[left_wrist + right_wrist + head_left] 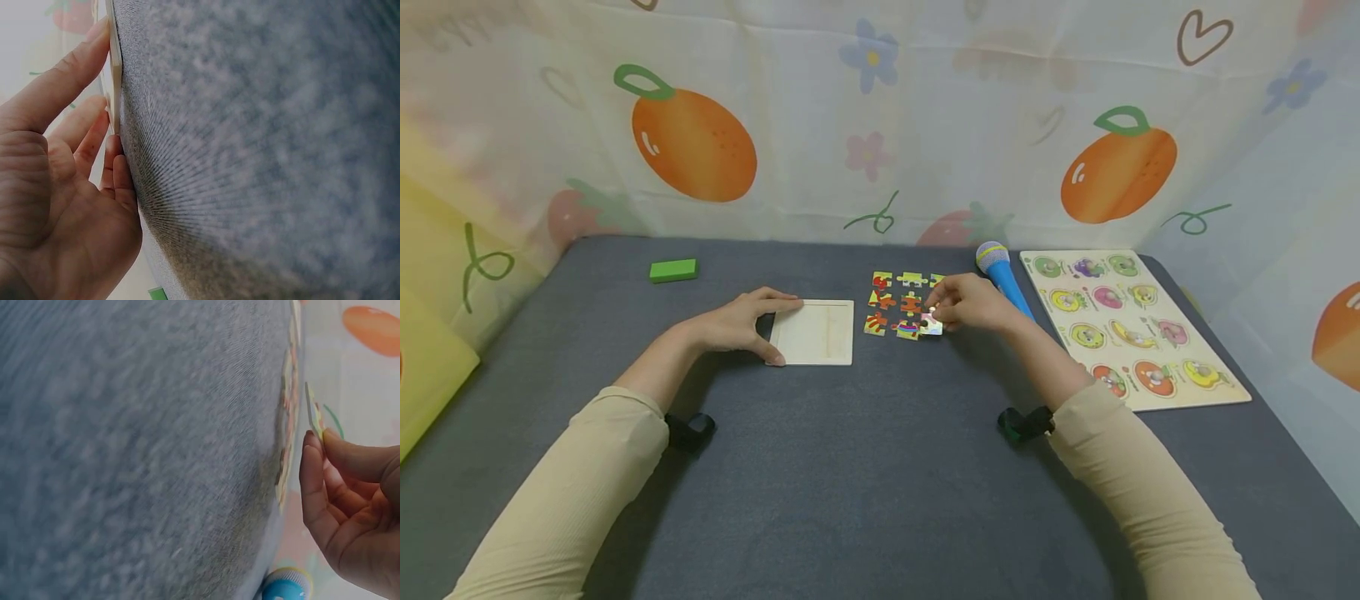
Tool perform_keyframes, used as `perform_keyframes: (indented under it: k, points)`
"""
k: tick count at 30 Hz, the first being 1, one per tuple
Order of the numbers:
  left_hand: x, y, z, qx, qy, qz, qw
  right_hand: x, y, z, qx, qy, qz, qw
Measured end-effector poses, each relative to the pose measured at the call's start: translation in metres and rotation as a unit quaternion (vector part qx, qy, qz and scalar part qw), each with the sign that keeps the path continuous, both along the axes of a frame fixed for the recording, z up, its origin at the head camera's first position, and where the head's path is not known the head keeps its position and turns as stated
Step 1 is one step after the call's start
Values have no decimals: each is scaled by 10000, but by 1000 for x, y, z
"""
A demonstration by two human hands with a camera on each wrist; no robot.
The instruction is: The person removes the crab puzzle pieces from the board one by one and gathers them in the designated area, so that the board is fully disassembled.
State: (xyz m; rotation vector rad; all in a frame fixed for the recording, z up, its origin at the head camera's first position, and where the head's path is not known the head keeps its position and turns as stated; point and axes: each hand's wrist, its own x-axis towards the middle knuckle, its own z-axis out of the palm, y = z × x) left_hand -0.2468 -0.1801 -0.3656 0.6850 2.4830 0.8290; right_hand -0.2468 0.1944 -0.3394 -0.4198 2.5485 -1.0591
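Note:
My left hand [741, 323] holds a shallow pale wooden puzzle tray [812, 333] by its left side, with the thumb at the near corner and the fingers along the far edge. Inside its raised rim no pieces show. Between thumb and fingertips, my right hand [970, 302] pinches a jigsaw piece [314, 412], tilted and raised above the table in the right wrist view. Beneath and left of that hand, several colourful jigsaw pieces [912, 303] lie spaced in rows, just right of the tray. The right hand partly covers the rightmost ones.
A blue toy microphone [1009, 279] lies behind the right hand. Farther right is a wooden fruit puzzle board [1131, 325] with several knobbed pieces. At the back left sits a green block [673, 270]. A printed curtain [925, 125] hangs along the table's back edge.

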Motion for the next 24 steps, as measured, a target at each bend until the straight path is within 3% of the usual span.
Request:
perform_keyframes:
  k: [9,24]
  points:
    - [1,0,1,-16,6,-6,10000,1,6,-5,345,-234,-124,9991]
    - [0,1,1,-92,-63,72,9999,5,8,-7,508,-197,-112,9985]
